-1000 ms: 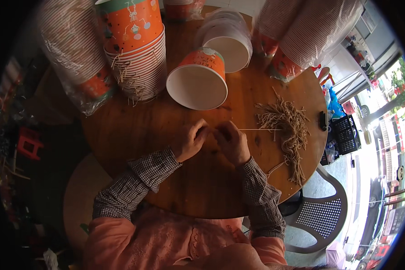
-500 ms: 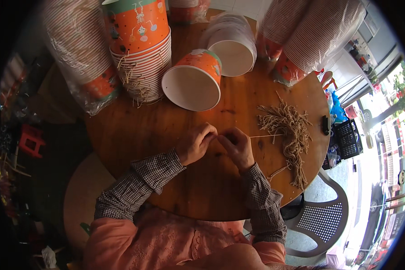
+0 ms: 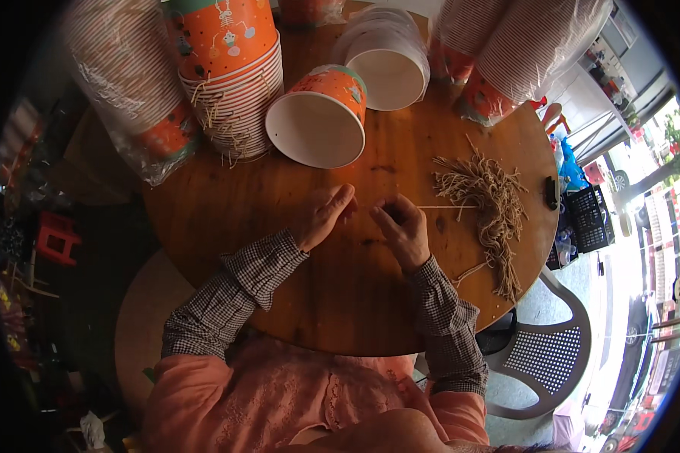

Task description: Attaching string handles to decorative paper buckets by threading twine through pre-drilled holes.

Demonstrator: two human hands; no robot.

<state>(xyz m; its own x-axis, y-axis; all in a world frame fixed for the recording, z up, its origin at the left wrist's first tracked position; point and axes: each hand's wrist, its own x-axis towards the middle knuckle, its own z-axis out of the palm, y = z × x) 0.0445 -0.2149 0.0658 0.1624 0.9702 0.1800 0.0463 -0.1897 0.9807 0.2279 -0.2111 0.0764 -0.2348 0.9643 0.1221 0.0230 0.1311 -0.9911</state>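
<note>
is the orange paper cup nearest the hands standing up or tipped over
Tipped over. The orange paper cup lies on its side on the round wooden table, its white open mouth facing the hands.

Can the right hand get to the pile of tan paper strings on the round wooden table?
Probably yes. The right hand rests near the pile of tan paper strings, with only bare round wooden table between them.

This looks like a small street-side workshop: around the round wooden table (image 3: pixel 340 302) stand plastic-wrapped stacks of paper cups (image 3: pixel 121 83), beside it a plastic chair (image 3: pixel 559 355), and beyond that parked cars (image 3: pixel 642 302) (outdoors, in daylight).
</note>
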